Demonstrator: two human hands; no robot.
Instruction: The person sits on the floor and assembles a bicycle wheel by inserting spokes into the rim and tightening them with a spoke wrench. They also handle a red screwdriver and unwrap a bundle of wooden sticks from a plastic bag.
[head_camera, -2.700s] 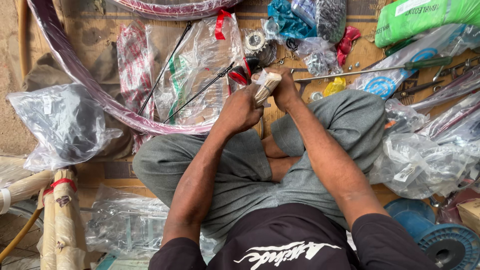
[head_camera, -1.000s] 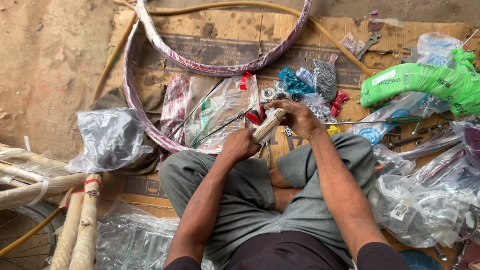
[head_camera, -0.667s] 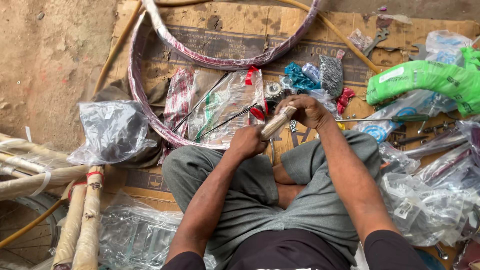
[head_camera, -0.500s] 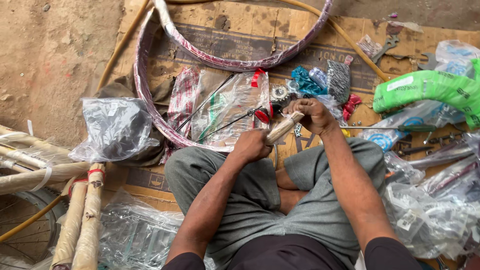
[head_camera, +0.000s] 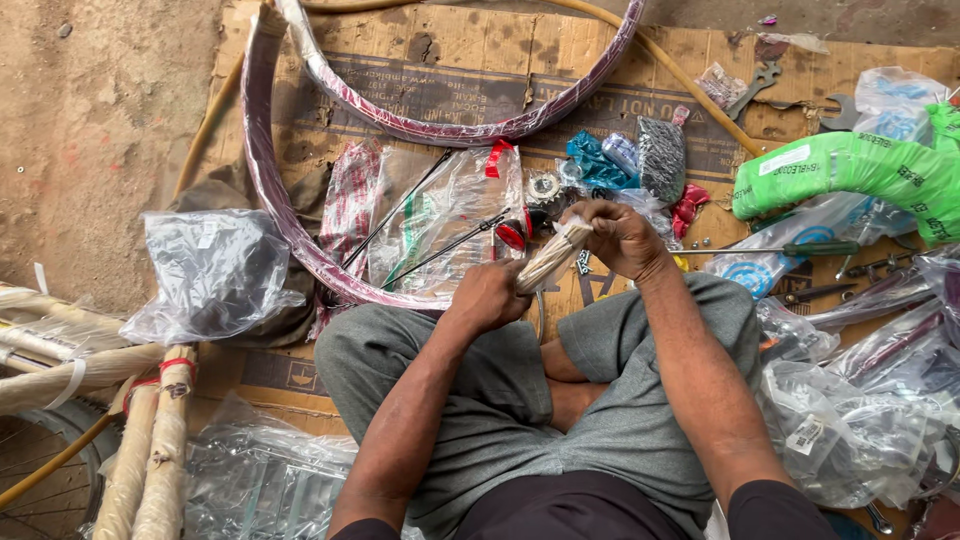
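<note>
I sit cross-legged on cardboard. My left hand (head_camera: 490, 297) grips the lower end of a paper-wrapped bundle of thin rods (head_camera: 548, 261). At the bundle's upper end, my right hand (head_camera: 622, 238) pinches the paper wrapping. The bundle slants up to the right above my knees. Just beyond it lie clear plastic bags with long black rods (head_camera: 445, 225), a small cog (head_camera: 543, 186) and a red reflector (head_camera: 512, 234).
Two maroon wheel rims wrapped in plastic (head_camera: 290, 230) curve across the cardboard (head_camera: 470, 60). A green wrapped tyre (head_camera: 850, 170), spanners (head_camera: 760, 85) and a screwdriver (head_camera: 800, 249) lie at the right among plastic bags. A paper-wrapped bicycle frame (head_camera: 130, 420) is at the lower left.
The view has pulled back and shifted, showing more of the rims and floor. Both hands stay on the wrapped bundle, with my right hand working at its upper end.
</note>
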